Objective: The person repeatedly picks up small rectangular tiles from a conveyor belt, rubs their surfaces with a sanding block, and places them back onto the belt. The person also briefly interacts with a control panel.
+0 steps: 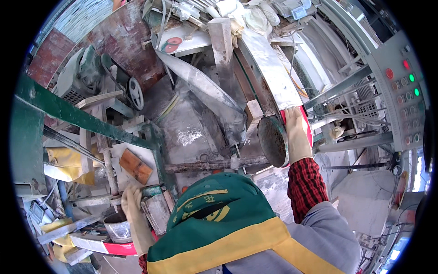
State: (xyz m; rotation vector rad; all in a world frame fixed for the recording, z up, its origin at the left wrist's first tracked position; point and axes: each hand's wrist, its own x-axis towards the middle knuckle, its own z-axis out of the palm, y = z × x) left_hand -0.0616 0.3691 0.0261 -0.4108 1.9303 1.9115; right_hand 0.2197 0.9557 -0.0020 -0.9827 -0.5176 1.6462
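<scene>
My right hand (297, 132), in a pale glove, lies with its fingers stretched along the red end of a long white strip (269, 64). Just left of it is a dark round metal drum (273, 142), open at its end, with a small wooden block (253, 111) near its upper edge. My left hand (131, 201), also pale-gloved, is at the lower left, with bent fingers at a horizontal metal bar (93, 201). Part of that grip is hidden. Above it lies a reddish-brown block (135, 166) on a pale board. A metal pot-like cylinder (117, 228) stands beside my left wrist.
A green steel beam (82, 116) crosses the left side, near a motor (89, 68) and a pulley wheel (135, 93). Dusty sheet metal (205, 86) slants through the middle. Cloths and scraps (246, 16) pile at the far end. A control panel (401, 91) with lit buttons stands right.
</scene>
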